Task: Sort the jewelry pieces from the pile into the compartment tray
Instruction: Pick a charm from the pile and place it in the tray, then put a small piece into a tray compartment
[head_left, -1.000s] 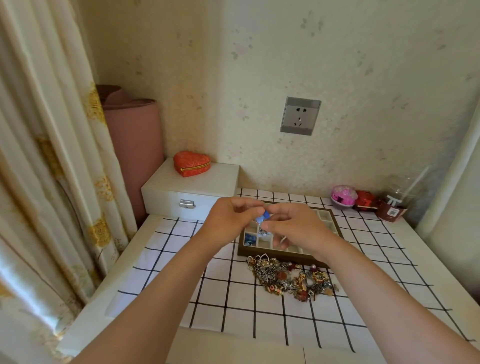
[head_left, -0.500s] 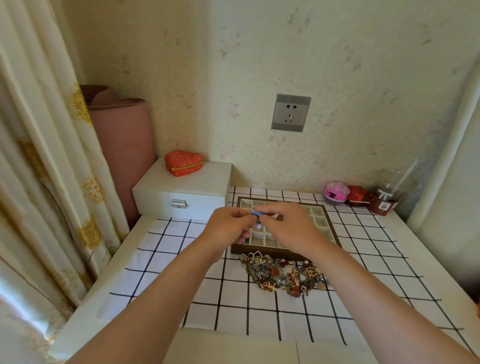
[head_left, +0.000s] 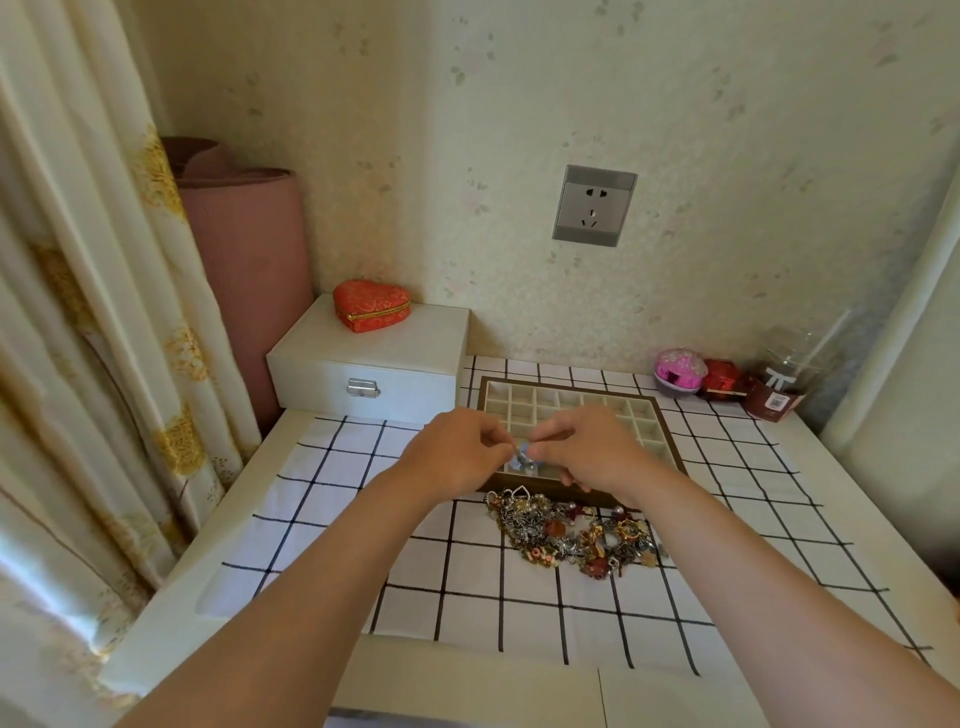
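Note:
A brown-framed compartment tray (head_left: 670, 441) with many small cream cells lies on the checked cloth. In front of it sits a tangled pile of jewelry (head_left: 571, 535), gold, silver and red pieces. Above the tray's near left corner, my left hand (head_left: 457, 457) and my right hand (head_left: 592, 452) meet, and both pinch a small blue and silver jewelry piece (head_left: 523, 457) between their fingertips. The hands hide the tray's near cells.
A white latched box (head_left: 374, 364) with a red heart-shaped case (head_left: 371, 304) on it stands at the back left. A pink ball (head_left: 679, 371), a red box (head_left: 724, 379) and a clear cup (head_left: 784, 379) line the back right. Curtain on the left.
Both hands have sunk a little toward the tray's near left corner, still pinching the blue piece together. The view has tilted, so the table sits lower in the frame.

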